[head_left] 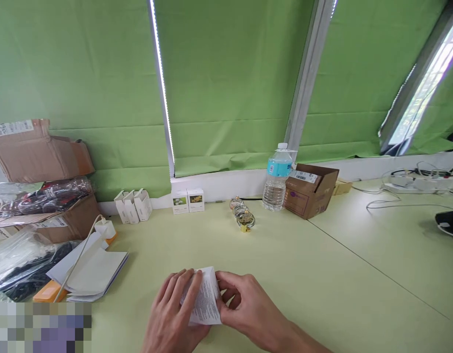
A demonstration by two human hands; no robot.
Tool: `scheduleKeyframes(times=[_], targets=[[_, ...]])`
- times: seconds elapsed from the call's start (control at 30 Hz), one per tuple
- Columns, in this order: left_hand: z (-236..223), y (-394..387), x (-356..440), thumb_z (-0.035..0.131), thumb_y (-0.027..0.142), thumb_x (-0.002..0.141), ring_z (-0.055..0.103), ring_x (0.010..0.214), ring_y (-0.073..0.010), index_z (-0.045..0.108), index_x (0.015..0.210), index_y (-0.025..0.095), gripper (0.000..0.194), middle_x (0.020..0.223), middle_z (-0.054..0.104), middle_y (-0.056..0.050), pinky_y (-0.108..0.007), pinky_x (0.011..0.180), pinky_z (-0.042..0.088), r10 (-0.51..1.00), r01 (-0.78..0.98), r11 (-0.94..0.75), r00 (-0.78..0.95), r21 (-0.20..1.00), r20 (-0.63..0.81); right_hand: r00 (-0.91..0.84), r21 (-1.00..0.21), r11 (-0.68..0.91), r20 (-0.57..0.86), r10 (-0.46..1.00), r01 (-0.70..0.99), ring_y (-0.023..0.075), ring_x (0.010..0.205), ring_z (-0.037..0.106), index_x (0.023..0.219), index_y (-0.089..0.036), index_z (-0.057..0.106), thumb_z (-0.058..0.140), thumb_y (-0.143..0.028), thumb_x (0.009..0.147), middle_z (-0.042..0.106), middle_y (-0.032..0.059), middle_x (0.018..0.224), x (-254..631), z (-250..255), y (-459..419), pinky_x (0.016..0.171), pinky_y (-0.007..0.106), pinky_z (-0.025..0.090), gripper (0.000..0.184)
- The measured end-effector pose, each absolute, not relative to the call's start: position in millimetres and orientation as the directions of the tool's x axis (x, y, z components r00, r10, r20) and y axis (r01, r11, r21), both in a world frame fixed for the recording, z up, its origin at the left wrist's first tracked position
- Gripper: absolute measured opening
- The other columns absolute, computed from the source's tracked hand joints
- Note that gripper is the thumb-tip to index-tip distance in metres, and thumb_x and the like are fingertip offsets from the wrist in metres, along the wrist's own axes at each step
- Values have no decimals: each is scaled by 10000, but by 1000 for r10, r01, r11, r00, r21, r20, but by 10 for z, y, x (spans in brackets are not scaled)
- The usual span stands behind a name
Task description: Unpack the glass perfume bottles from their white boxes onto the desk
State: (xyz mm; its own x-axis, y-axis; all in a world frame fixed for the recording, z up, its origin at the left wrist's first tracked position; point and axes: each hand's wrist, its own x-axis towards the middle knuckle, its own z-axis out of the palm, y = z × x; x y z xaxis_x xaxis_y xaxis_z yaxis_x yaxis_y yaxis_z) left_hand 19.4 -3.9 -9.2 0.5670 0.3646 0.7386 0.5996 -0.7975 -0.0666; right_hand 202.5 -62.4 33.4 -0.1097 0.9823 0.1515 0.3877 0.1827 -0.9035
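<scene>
the left hand (pixel 173 314) and right hand (pixel 250 306) are together, gripping a small printed paper leaflet (pixel 203 298) from both sides, low over the front of the pale green desk (pixel 322 274). farther along the desk, toward the wall, stand a water bottle (pixel 277 179) and a cardboard box (pixel 311 191) — beside them, 2 small white boxes (pixel 188 200) and a row of round gold-trimmed trinkets (pixel 242 214).

A workroom set up for packing, by the look of it: a long pale green surface (pixel 307 255) under green roller blinds (pixel 229 73), open cardboard cartons (pixel 35 157) at the left, small white boxes (pixel 130 206) along the far edge, a power strip (pixel 413 184) far right
</scene>
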Motion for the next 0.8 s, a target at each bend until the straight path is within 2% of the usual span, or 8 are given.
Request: scheduleKeyframes(times=[0.13, 0.23, 0.4, 0.53, 0.63, 0.73, 0.8], targets=[[-89, -46, 217, 614, 331, 728, 626, 983, -265, 455, 1263, 185, 577, 1101, 647, -138, -362, 855, 488, 370, 591, -805, 558, -43, 743, -78, -887, 176, 158, 984, 426, 109, 578, 533, 768, -177, 648, 527, -171, 757, 636, -21, 700, 2060, 303, -612, 483, 177, 399, 121], [-96, -64, 225, 635, 361, 741, 635, 949, -253, 442, 1265, 187, 585, 1081, 645, -133, -342, 830, 491, 431, 615, -787, 496, 45, 754, -70, -920, 153, 137, 988, 362, 116, 576, 544, 793, -172, 670, 491, -183, 784, 627, -20, 670, 2121, 348, -597, 492, 185, 416, 180], [-115, -111, 256, 686, 394, 702, 628, 967, -264, 434, 1226, 204, 611, 1097, 624, -125, -353, 821, 493, 597, 663, -702, 349, 260, 722, -72, -947, 155, 140, 988, 282, 122, 591, 583, 1116, -219, 635, 497, -255, 858, 665, 6, 796, 2164, 425, -603, 491, 206, 482, 295], [-150, -148, 300, 743, 427, 621, 615, 1010, -286, 391, 1232, 237, 731, 1160, 606, -106, -382, 809, 511, 772, 640, -582, 242, 502, 587, -55, -975, 140, 132, 990, 174, 128, 483, 596, 1142, -179, 624, 453, -418, 917, 599, 3, 652, 2168, 376, -590, 416, 224, 490, 370], [-185, -153, 321, 743, 559, 583, 616, 1008, -303, 369, 1254, 226, 837, 1160, 607, -109, -403, 783, 527, 857, 532, -506, 224, 679, 463, -32, -987, 141, 139, 990, 71, 132, 470, 600, 1127, -154, 626, 451, -470, 917, 577, -1, 625, 2201, 332, -553, 423, 244, 511, 418], [-195, -138, 318, 699, 606, 634, 623, 978, -286, 451, 1155, 204, 703, 1068, 628, -98, -406, 808, 520, 875, 424, -485, 230, 765, 427, 47, -981, 170, 174, 984, 93, 126, 473, 588, 1149, -156, 604, 463, -463, 914, 607, 14, 650, 2241, 325, -522, 439, 257, 528, 412], [-183, -130, 311, 642, 563, 731, 621, 993, -262, 489, 1118, 211, 545, 1084, 623, -91, -397, 839, 511, 875, 385, -485, 200, 785, 442, 105, -966, 208, 225, 969, 154, 126, 532, 593, 1163, -181, 580, 494, -435, 903, 651, 47, 779, 2252, 344, -522, 450, 250, 535, 374]])
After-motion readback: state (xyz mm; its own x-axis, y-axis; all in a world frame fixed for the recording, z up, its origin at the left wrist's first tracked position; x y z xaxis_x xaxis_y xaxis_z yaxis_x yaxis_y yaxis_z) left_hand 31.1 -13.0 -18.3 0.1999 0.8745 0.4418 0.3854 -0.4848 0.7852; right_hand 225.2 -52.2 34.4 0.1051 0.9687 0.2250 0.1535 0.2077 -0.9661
